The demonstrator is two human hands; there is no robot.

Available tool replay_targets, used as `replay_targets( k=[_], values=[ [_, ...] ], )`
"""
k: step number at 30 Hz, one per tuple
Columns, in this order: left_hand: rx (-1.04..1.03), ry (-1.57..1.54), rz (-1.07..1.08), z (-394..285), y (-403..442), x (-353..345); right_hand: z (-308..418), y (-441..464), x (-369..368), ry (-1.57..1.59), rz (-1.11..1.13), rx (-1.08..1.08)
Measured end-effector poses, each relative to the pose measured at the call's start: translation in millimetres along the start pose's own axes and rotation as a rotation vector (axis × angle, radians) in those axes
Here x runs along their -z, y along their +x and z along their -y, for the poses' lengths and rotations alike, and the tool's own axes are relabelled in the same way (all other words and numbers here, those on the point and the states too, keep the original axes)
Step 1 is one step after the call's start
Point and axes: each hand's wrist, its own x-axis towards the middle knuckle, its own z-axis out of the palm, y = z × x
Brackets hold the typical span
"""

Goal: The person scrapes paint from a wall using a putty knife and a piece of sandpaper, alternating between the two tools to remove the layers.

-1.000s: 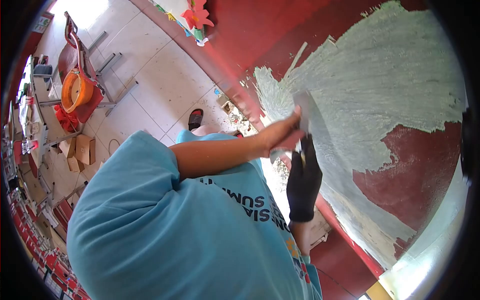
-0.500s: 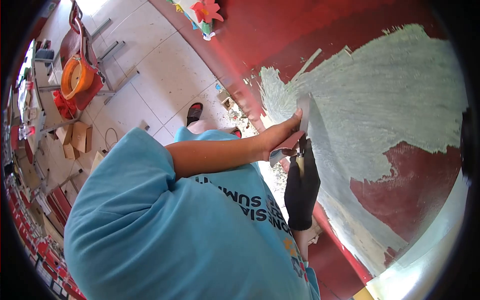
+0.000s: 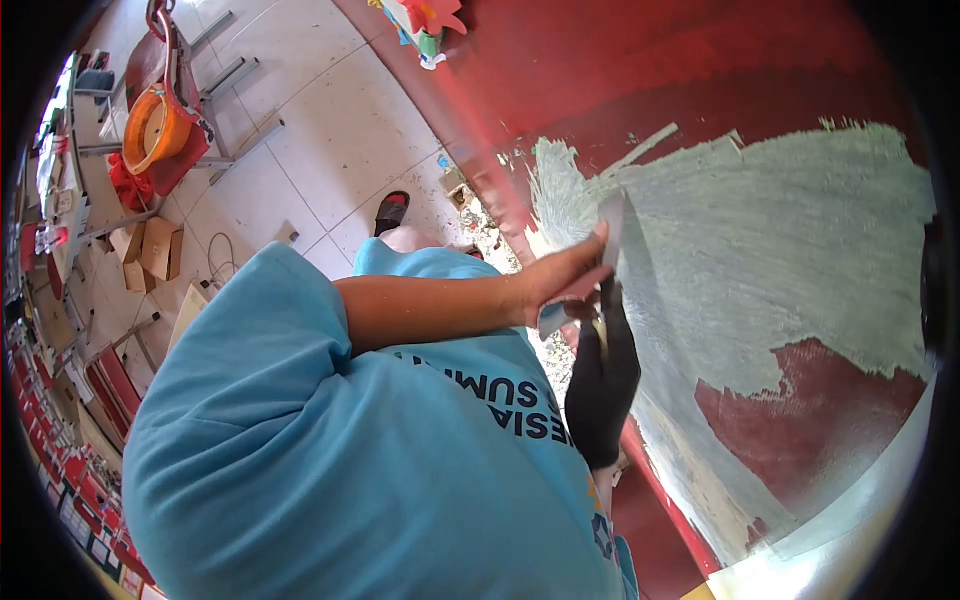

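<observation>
My left hand (image 3: 560, 272) is bare and closed round a folded reddish-brown sheet (image 3: 578, 288) with a greyish underside. Its fingertips are against a flat grey metal blade (image 3: 613, 225) that points up the picture. In a black glove, my right hand (image 3: 603, 385) grips the pale handle (image 3: 600, 332) of the bladed tool, just below the left hand. Both hands are close together in front of a red wall (image 3: 560, 75), which bears a large, rough-edged pale grey-green patch (image 3: 760, 240).
At the left, an orange bucket (image 3: 158, 130) sits on a red chair (image 3: 150, 60). Open cardboard boxes (image 3: 160, 250) lie on the tiled floor (image 3: 320, 120). Pale debris (image 3: 485, 230) lines the wall's foot, near a sandalled foot (image 3: 392, 212). Paper flowers (image 3: 435, 15) hang at the top.
The view has shifted, so the wall patch sits lower in the picture. The hands stay together with the sheet and tool; the blade has changed its tilt slightly.
</observation>
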Motion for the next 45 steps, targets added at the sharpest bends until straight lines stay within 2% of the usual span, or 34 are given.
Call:
replay_targets(
  k=[1,2,3,5,6,7,9,10,11,13,15,16,19,21,23,24,25,27,29,30,31,32,33,35,37,39,40,41,43,44,45],
  values=[
    [0.018,-0.008,0.005,2.3,4.7,0.5,-0.9,-0.8,2.8,0.023,-0.008,-0.023],
    [-0.049,0.047,-0.104,4.1,11.6,0.0,-3.6,3.3,2.9,-0.079,-0.02,0.055],
    [-0.052,0.052,0.052,4.2,26.1,23.8,-5.5,7.9,-2.3,-0.082,-0.018,0.049],
    [-0.084,0.001,0.206,-6.0,19.3,25.7,-8.3,12.4,-14.1,-0.045,-0.054,0.115],
    [-0.109,0.043,0.017,-3.8,16.3,18.7,0.1,9.1,-9.4,0.016,0.007,-0.006],
    [-0.06,0.106,-0.043,0.0,13.4,18.0,1.8,4.8,-7.4,0.068,-0.004,-0.044],
    [-0.031,0.118,-0.048,-3.8,3.1,1.7,-17.0,-1.1,-12.9,0.087,-0.089,-0.029],
    [-0.095,0.207,-0.084,-3.6,13.9,12.5,-24.3,3.7,-17.6,0.088,-0.089,-0.024],
    [-0.069,0.175,-0.122,-9.6,14.2,14.2,-30.8,9.8,-23.3,0.149,-0.101,-0.051],
    [-0.189,0.184,-0.254,-10.4,20.8,17.2,-57.6,15.9,-41.5,0.278,-0.125,-0.074],
    [-0.154,0.262,-0.222,-10.2,26.6,40.9,-78.0,14.7,-63.5,0.167,-0.176,0.027],
    [-0.145,0.346,-0.176,-15.3,27.3,46.4,-88.4,16.0,-75.8,0.236,-0.165,-0.06],
    [-0.175,0.412,-0.17,-20.7,24.3,44.2,-99.4,24.2,-97.9,0.083,-0.289,0.032],
    [-0.171,0.435,-0.214,-23.0,20.0,42.5,-96.4,23.8,-99.5,0.173,-0.29,0.036],
    [-0.077,0.502,-0.2,-23.5,16.0,42.2,-100.4,14.8,-105.1,0.259,-0.296,0.02],
    [-0.047,0.572,-0.298,-15.6,26.5,52.9,-115.0,11.4,-114.6,0.212,-0.307,0.016],
    [-0.06,0.579,-0.297,-15.3,31.1,60.6,-121.3,13.2,-119.5,0.165,-0.321,0.02],
    [-0.094,0.752,-0.251,-16.9,34.7,69.2,-129.5,15.9,-127.1,0.296,-0.301,-0.047],
    [-0.107,0.771,-0.28,-17.2,35.7,72.3,-137.9,17.1,-135.3,0.257,-0.338,-0.021],
    [-0.149,0.658,-0.241,-18.8,31.6,66.3,-124.7,19.7,-130.3,0.21,-0.377,0.068],
    [-0.186,0.539,-0.205,-19.1,26.0,61.0,-128.4,18.5,-130.9,0.21,-0.371,0.052],
    [-0.083,0.567,-0.237,-24.2,21.0,57.6,-132.8,17.5,-130.9,0.242,-0.34,0.008],
    [-0.076,0.567,-0.242,-19.5,23.1,62.8,-135.1,16.7,-132.4,0.275,-0.313,-0.03],
    [-0.263,0.875,-0.296,-7.5,39.3,79.1,-134.3,9.8,-134.3,0.249,-0.312,-0.055],
    [-0.265,0.798,-0.288,-9.3,38.3,68.5,-125.9,13.9,-134.0,0.392,-0.376,-0.065],
    [-0.346,0.798,-0.353,-15.4,26.8,59.2,-128.6,20.2,-131.9,0.294,-0.329,0.017],
    [-0.286,0.692,-0.252,-23.6,19.8,53.7,-133.0,21.2,-136.3,0.414,-0.321,-0.041],
    [-0.283,0.701,-0.252,-21.1,19.0,54.0,-136.7,23.7,-141.6,0.536,-0.319,-0.085],
    [-0.27,0.779,-0.338,-18.8,22.4,57.3,-133.7,19.1,-149.7,0.575,-0.37,-0.08],
    [-0.301,0.933,-0.314,-13.5,33.3,76.5,-132.1,20.4,-151.3,0.607,-0.413,-0.085],
    [-0.366,0.867,-0.317,-9.2,31.9,68.6,-129.3,27.7,-148.9,0.607,-0.42,-0.065]
  ],
)
